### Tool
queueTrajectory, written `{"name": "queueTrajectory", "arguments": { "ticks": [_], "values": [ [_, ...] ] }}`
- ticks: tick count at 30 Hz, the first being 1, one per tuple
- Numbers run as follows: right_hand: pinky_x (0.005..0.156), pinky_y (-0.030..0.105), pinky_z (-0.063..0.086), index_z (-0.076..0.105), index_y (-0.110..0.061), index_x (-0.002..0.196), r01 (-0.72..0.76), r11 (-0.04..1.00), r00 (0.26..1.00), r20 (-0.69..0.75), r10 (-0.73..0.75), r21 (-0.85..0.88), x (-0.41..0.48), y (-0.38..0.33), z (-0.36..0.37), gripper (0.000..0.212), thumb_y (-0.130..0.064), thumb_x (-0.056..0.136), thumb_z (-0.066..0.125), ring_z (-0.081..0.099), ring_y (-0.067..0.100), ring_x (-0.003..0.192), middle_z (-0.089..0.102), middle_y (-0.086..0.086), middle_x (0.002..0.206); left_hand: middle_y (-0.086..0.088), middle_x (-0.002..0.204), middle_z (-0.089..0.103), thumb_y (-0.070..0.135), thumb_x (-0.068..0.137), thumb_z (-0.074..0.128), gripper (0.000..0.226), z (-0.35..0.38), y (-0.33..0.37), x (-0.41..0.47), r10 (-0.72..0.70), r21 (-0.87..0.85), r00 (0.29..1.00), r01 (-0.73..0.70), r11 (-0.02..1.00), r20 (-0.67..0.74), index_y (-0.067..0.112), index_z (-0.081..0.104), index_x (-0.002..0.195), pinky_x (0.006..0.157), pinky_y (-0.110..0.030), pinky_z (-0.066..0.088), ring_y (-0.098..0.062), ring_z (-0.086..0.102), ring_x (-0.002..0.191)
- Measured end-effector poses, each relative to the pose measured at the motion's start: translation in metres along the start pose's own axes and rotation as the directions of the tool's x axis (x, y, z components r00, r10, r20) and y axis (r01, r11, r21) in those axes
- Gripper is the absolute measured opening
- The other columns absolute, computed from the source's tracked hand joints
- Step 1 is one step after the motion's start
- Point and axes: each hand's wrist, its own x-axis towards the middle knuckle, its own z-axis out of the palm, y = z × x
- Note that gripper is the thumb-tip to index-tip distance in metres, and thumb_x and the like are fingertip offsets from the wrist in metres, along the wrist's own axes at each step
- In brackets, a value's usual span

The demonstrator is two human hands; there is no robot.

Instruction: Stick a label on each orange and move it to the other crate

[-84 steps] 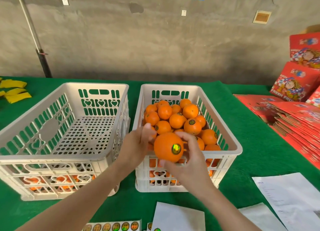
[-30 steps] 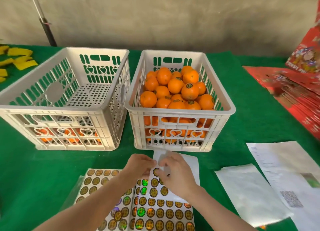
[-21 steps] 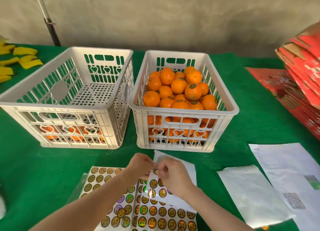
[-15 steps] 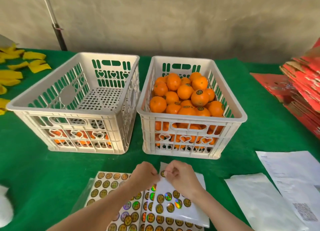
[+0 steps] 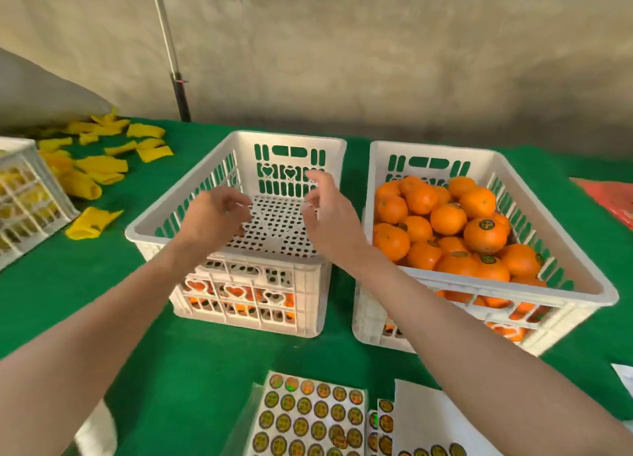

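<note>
My left hand (image 5: 215,216) and my right hand (image 5: 327,212) hover side by side over the left white crate (image 5: 236,140), apart from each other. Their fingers are loosely curled, and I see nothing held in either. This upper crate shows only its perforated floor; it is stacked on a lower crate (image 5: 305,305) with oranges behind its slots. The right white crate (image 5: 582,284) is heaped with oranges (image 5: 448,219), some bearing a round label (image 5: 487,224). Label sheets (image 5: 308,414) lie on the green cloth near the bottom edge.
Yellow foam sleeves (image 5: 99,168) are scattered at the back left beside another white crate (image 5: 20,195). A white backing paper (image 5: 428,418) lies right of the label sheets. Red cartons (image 5: 613,199) sit at the far right. A metal pole (image 5: 171,51) stands behind the table.
Both hands have left the label sheet and risen over the left crate. The view has swung left and up.
</note>
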Motion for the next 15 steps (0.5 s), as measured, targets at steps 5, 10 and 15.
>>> {"name": "queueTrajectory", "arguments": {
  "ticks": [5,10,15],
  "values": [
    [0.086,0.033,0.046,0.023,-0.016,0.146,-0.040,0.978,0.948,0.300,0.102,-0.206,0.034,0.015,0.056,0.063,-0.001,0.092,0.049,0.057,0.025,0.107,0.058,0.015,0.123,-0.005,0.111,0.068,0.014,0.086,0.067,0.020,-0.012,-0.039,0.043,-0.086,0.357,0.932,-0.048,0.933,0.352,0.010,0.068,0.105,0.091,-0.017,0.044,-0.010,0.062,0.088],
    [0.079,0.044,0.053,0.015,-0.034,0.146,-0.061,0.940,0.914,0.359,0.188,-0.336,0.038,0.027,0.075,0.070,-0.011,0.091,0.052,0.061,0.024,0.089,0.062,0.008,0.101,-0.010,0.132,0.057,0.016,0.094,0.058,0.037,0.012,-0.061,0.084,-0.293,0.598,0.693,-0.246,0.763,0.659,0.007,0.056,0.130,0.099,-0.034,0.045,-0.027,0.060,0.111],
    [0.077,0.043,0.053,0.013,-0.033,0.147,-0.036,0.942,0.919,0.359,0.162,-0.333,0.037,0.030,0.074,0.072,-0.015,0.090,0.054,0.061,0.026,0.092,0.062,0.010,0.105,-0.020,0.149,0.033,0.008,0.095,0.051,0.049,0.066,-0.087,0.114,-0.545,0.684,0.419,-0.361,0.634,0.727,0.007,0.038,0.143,0.100,-0.045,0.045,-0.041,0.047,0.125]
  ]
}}
